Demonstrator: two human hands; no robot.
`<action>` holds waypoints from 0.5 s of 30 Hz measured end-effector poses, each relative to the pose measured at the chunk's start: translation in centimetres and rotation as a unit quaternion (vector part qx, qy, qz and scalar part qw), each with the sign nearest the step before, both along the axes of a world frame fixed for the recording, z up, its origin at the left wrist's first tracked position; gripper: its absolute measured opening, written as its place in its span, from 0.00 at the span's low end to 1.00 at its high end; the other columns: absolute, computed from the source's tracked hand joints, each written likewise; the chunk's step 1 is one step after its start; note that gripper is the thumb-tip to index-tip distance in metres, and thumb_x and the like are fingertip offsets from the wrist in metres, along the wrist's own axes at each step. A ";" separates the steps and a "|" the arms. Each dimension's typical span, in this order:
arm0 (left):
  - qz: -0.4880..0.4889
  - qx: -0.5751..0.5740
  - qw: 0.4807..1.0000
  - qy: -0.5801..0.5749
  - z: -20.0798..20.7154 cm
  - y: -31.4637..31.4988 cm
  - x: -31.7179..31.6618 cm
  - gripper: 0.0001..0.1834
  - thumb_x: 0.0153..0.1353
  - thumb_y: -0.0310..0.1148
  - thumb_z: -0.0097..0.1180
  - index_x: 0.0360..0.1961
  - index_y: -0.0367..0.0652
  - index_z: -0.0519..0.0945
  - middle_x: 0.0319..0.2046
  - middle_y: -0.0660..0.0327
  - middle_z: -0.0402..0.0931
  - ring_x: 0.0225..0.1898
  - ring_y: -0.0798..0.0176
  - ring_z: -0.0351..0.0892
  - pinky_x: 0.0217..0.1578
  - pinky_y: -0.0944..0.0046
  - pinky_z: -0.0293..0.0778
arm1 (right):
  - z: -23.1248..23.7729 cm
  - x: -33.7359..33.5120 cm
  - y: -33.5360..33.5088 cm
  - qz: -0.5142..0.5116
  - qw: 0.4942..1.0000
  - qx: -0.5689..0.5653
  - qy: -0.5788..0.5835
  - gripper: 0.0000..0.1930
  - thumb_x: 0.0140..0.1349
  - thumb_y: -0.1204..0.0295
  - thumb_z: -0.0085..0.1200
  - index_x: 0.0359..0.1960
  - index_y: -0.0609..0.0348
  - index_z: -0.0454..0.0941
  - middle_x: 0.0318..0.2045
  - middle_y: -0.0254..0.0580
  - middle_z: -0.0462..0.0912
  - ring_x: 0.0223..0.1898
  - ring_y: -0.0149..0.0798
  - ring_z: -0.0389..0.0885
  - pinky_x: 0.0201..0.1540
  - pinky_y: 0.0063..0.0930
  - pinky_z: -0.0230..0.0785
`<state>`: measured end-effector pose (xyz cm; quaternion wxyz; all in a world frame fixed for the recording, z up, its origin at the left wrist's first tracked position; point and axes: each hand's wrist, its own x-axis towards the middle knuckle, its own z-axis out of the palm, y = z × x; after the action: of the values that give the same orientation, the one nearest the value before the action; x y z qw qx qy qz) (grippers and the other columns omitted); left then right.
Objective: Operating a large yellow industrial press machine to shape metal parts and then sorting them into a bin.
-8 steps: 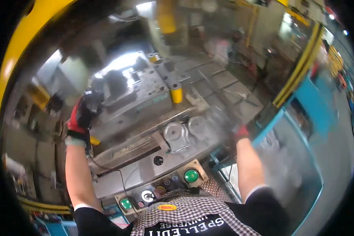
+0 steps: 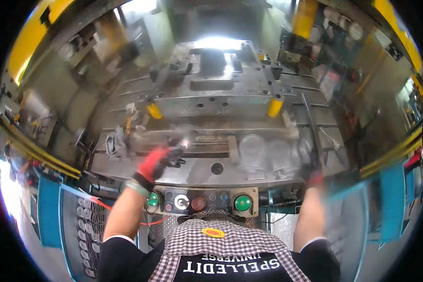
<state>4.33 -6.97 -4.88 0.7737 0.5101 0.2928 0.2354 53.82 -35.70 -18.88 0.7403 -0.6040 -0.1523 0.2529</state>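
Left hand (image 2: 159, 162) shifted from the steel block (image 2: 239, 90) to the metal table's (image 2: 197, 173) front edge, left of centre, grip unclear; blurred right hand (image 2: 314, 176), grip also unclear, toward front right corner, beside 2+ grey metal parts (image 2: 253, 155) along that edge.

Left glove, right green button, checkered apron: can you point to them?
Left glove (image 2: 156, 161), head view: its red part.
Right green button (image 2: 243, 202), head view: middle of its face.
Checkered apron (image 2: 250, 238), head view: its checked cloth.
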 end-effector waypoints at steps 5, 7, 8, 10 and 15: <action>0.142 0.378 0.866 0.296 -11.9 -3.1 1.1 0.36 0.46 0.50 0.56 0.55 0.44 0.63 0.53 0.47 0.62 0.46 0.49 0.70 0.45 0.55 0.67 | 5.4 -4.1 0.7 -0.055 0.982 -0.099 -0.150 0.20 0.61 0.63 0.35 0.51 0.56 0.68 0.20 0.28 0.67 0.18 0.25 0.63 0.22 0.20 0.56; 0.122 0.446 0.776 0.428 -9.6 -5.0 4.7 0.41 0.41 0.58 0.55 0.55 0.46 0.62 0.53 0.43 0.60 0.47 0.42 0.67 0.45 0.52 0.66 | 6.6 -4.1 -0.9 -0.046 0.999 0.012 -0.025 0.20 0.61 0.63 0.35 0.52 0.56 0.68 0.15 0.25 0.62 0.15 0.23 0.59 0.19 0.18 0.52; 0.077 0.459 0.761 0.453 -8.4 -5.6 5.8 0.39 0.42 0.56 0.55 0.55 0.49 0.63 0.54 0.44 0.58 0.47 0.45 0.68 0.45 0.53 0.66 | 6.7 -3.9 -1.4 -0.034 0.995 0.083 0.038 0.20 0.62 0.62 0.35 0.52 0.57 0.67 0.12 0.23 0.57 0.13 0.21 0.56 0.16 0.18 0.49; 0.015 0.503 0.687 0.524 -8.0 -6.4 6.8 0.39 0.42 0.57 0.54 0.55 0.52 0.63 0.54 0.45 0.58 0.43 0.44 0.69 0.42 0.50 0.66 | 8.4 -6.7 -0.3 0.005 0.961 0.238 0.138 0.21 0.62 0.61 0.34 0.53 0.58 0.66 0.09 0.20 0.51 0.10 0.19 0.50 0.13 0.16 0.45; -0.057 0.524 0.644 0.554 -8.6 -6.4 7.5 0.39 0.42 0.57 0.54 0.56 0.53 0.62 0.55 0.47 0.56 0.39 0.44 0.70 0.37 0.46 0.66 | 14.5 -14.7 10.1 0.070 0.979 0.183 -0.060 0.24 0.61 0.58 0.37 0.54 0.61 0.63 0.21 0.31 0.69 0.20 0.26 0.66 0.25 0.18 0.62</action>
<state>11.78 -13.38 -13.48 0.0820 0.8814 0.4646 -0.0219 39.15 -25.58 -4.37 0.8085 -0.4601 -0.2821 0.2346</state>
